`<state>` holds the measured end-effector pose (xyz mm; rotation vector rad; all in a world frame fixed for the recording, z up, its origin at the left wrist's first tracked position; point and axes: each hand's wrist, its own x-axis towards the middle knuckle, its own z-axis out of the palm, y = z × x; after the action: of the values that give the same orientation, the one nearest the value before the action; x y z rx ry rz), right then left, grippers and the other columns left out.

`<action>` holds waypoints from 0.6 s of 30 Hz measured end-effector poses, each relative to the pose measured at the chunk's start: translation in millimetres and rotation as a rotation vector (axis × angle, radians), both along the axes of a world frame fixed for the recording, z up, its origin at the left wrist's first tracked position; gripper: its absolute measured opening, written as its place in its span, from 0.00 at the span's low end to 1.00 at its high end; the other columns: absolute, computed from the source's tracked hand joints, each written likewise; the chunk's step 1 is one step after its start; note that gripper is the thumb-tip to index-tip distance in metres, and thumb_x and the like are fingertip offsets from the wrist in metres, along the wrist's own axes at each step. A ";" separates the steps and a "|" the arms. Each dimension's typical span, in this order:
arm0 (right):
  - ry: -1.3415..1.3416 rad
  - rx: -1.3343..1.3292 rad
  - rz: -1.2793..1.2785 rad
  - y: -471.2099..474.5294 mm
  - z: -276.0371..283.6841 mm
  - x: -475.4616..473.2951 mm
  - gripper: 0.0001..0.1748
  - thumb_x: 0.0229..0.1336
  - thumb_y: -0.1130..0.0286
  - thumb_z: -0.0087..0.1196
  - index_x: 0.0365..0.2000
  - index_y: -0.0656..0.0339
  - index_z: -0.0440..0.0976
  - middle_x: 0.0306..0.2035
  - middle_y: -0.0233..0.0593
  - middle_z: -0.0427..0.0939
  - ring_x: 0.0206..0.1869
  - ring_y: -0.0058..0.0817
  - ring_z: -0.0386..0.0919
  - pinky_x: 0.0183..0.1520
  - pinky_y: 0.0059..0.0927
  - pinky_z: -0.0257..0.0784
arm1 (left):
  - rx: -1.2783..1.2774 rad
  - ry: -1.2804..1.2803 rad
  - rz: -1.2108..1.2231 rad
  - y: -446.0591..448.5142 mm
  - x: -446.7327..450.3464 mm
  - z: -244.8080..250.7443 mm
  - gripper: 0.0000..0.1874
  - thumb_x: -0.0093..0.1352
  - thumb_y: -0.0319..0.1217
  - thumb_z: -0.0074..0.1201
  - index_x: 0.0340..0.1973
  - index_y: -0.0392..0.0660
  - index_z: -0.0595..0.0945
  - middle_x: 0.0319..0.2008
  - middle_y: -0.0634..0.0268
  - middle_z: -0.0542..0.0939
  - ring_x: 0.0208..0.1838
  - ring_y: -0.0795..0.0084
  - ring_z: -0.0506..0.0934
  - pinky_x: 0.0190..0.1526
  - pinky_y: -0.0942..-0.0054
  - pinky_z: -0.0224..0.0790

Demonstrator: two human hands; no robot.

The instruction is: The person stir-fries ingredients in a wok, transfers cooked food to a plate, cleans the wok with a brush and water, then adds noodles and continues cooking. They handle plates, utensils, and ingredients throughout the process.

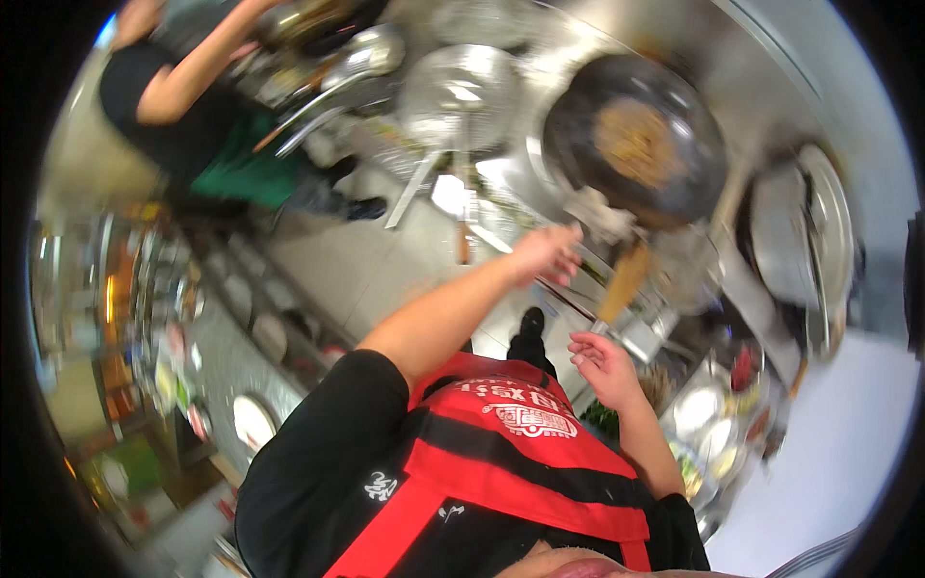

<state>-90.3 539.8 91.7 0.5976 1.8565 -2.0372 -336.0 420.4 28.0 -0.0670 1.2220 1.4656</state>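
My left hand [547, 254] reaches forward near the lower edge of a dark wok [564, 137], beside a whitish crumpled cloth [601, 213]. Its fingers are loosely bent and blurred, and I see nothing held in them. Brownish food [636, 144] lies in the bottom of the wok. Closer to my apron, my right hand [603, 365] is raised with its fingers apart and nothing in it. Just ahead of those fingers a tan wooden handle [625, 282] slants down from the wok's side; no contact shows.
At right stands a large metal pot [780, 224]. Trays of ingredients [712, 426] lie below it. Metal strainers [462, 94] and ladles [372, 54] fill the upper middle. A co-worker in a green apron [249, 162] stands upper left. A counter [224, 347] with plates runs along my left.
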 end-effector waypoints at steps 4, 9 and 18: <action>-0.032 0.004 0.302 -65.2 -6.0 -79.5 0.19 0.65 0.76 0.56 0.55 0.65 0.74 0.44 0.34 0.80 0.46 0.20 0.78 0.45 0.23 0.75 | -0.157 0.492 -0.050 -186.2 60.1 -28.7 0.33 0.72 0.45 0.58 0.63 0.35 0.70 0.28 0.58 0.84 0.26 0.71 0.81 0.29 0.68 0.75; -0.007 0.131 0.739 -216.8 -26.5 -193.6 0.16 0.67 0.70 0.57 0.52 0.66 0.76 0.36 0.31 0.81 0.36 0.18 0.79 0.39 0.21 0.73 | -0.782 0.705 0.228 -451.9 149.0 -37.8 0.27 0.69 0.46 0.55 0.56 0.39 0.78 0.48 0.49 0.83 0.52 0.49 0.80 0.55 0.59 0.72; 0.441 0.218 1.556 -644.6 -50.1 -346.0 0.15 0.66 0.69 0.57 0.51 0.63 0.77 0.32 0.32 0.81 0.33 0.19 0.78 0.38 0.24 0.73 | -1.025 0.127 1.248 -607.7 318.8 -12.3 0.25 0.70 0.43 0.55 0.56 0.39 0.79 0.44 0.49 0.85 0.46 0.54 0.84 0.51 0.63 0.75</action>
<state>-436.3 -104.8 41.6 -1.0664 1.7046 -0.8761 -17.2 -187.3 15.6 -1.6908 2.0782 1.6171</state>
